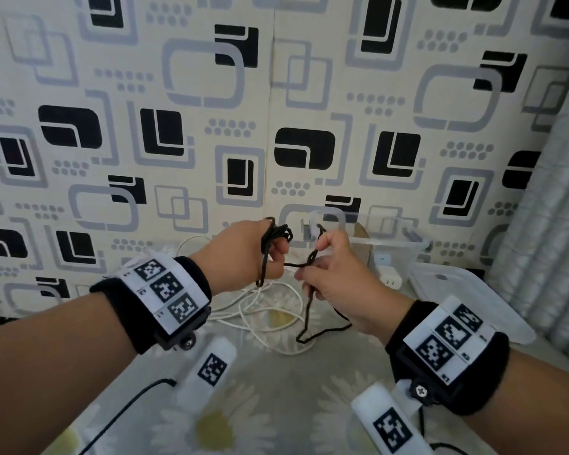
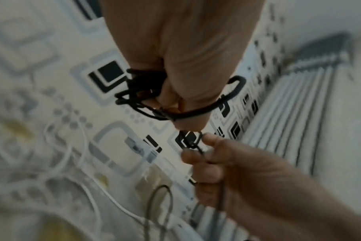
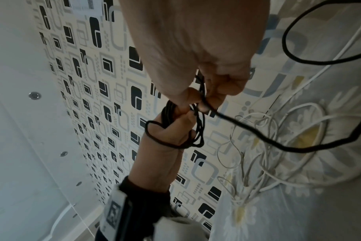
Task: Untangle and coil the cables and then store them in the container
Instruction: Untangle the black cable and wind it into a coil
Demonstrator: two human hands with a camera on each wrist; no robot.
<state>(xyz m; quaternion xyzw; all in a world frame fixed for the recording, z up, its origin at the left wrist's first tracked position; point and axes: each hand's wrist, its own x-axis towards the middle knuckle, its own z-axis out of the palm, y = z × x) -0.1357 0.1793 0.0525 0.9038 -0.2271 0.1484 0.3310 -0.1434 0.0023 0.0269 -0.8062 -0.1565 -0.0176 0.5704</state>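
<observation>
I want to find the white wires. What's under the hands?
Under the hands, tangled white cables lie on the flowery cloth, crossed by the hanging black cable. The hands hide part of the tangle.

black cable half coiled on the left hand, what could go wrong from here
1. The black cable is looped round the left hand, and the right hand pinches a twisted stretch between them; pulling could tighten that twist into a knot.
2. Its loose tail trails over the white cables on the cloth and may snag or drag them.
3. The loops sit loosely and could slip off before reaching the container.
</observation>
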